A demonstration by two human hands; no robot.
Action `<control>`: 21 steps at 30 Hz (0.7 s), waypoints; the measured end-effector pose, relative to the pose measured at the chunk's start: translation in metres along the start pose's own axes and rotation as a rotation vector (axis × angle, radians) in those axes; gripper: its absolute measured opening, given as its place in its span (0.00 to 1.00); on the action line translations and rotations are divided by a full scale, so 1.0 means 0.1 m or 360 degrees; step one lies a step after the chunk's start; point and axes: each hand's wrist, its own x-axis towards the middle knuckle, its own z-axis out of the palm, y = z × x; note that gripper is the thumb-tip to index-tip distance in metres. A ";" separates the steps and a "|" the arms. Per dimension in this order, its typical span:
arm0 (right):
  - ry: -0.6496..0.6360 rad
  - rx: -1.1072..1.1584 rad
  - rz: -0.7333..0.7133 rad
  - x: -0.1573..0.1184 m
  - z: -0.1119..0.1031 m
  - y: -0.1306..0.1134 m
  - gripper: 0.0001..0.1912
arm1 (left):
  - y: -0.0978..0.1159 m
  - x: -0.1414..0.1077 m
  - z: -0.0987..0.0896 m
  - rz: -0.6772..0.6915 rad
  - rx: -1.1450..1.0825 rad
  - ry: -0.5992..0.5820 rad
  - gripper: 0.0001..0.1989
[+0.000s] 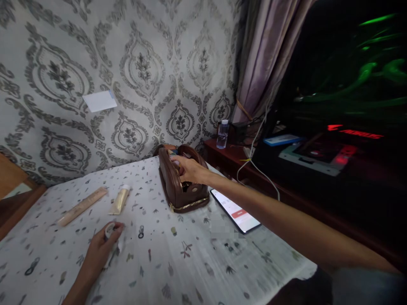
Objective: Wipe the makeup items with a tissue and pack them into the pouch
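My left hand (106, 241), low over the cloth at the left, is closed around a small white ring-shaped thing (110, 229); its exact kind is unclear. Just beyond it lie a pale yellow tube (120, 201) with a white cap and a long, flat peach-coloured packet (84, 206). A brown zip bag (174, 189) stands unzipped near the middle of the bed or table. Across its opening reaches my right hand (191, 170), fingers bent down inside. The bag's wall hides the fingertips, so whatever they touch does not show.
A phone (237, 212) with a lit screen lies right of the bag, below my right forearm. Behind stands a clear bottle (222, 134) on a reddish-brown ledge (232, 157), with white cables (251, 159) beside it. A dark computer case (343, 106) glows at the right.
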 end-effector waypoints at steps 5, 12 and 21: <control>-0.0026 -0.0183 0.0143 0.03 -0.02 -0.05 0.07 | -0.04 0.00 0.01 -0.0019 -0.0018 0.0016 0.30; -0.0045 -0.0270 0.0232 0.11 -0.02 -0.07 0.03 | -0.07 0.01 0.02 -0.0020 -0.0003 0.0017 0.31; -0.0029 -0.0263 0.0240 0.07 -0.04 -0.07 0.06 | 0.00 -0.02 0.02 -0.0050 0.0003 0.0008 0.30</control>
